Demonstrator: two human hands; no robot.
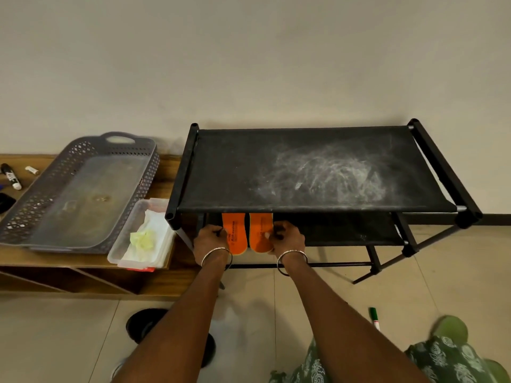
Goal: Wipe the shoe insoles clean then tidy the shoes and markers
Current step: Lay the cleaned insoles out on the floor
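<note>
Hands are both down at the lower shelf (pixel 345 230) of the black shoe rack (pixel 184 172), one on each orange insole. The left hand (pixel 211 239) has its fingers (pixel 221 233) curled onto the outer edge of the left insole (pixel 234 233), and the right hand (pixel 287 236) pinches the outer edge of the right insole (pixel 260 232) near the heel. The two insoles lie side by side, just about touching, heels toward the person and toes tucked under the dusty top shelf (pixel 235 167). I can't tell if they're loose on the shelf or sitting in something dark. These look like thin foam, so I'd guess light and floppy. Grab one by the tip and it'll probably droop, so holding at the heel or pinching both long edges seems the safer bet, and the printed face may be a bit slick when damp. Over on the wooden counter (pixel 166 175) there's a grey basket (pixel 83 146), a clear tub (pixel 121 244) with white wipes and a crumpled yellowish one, plus a couple of markers (pixel 11 176) at the far left. A green marker (pixel 373 316) lies on the floor (pixel 69 341), and what looks like a black shoe (pixel 143 324) sits under the left arm. So the tidying isn't done yet, I reckon.
</note>
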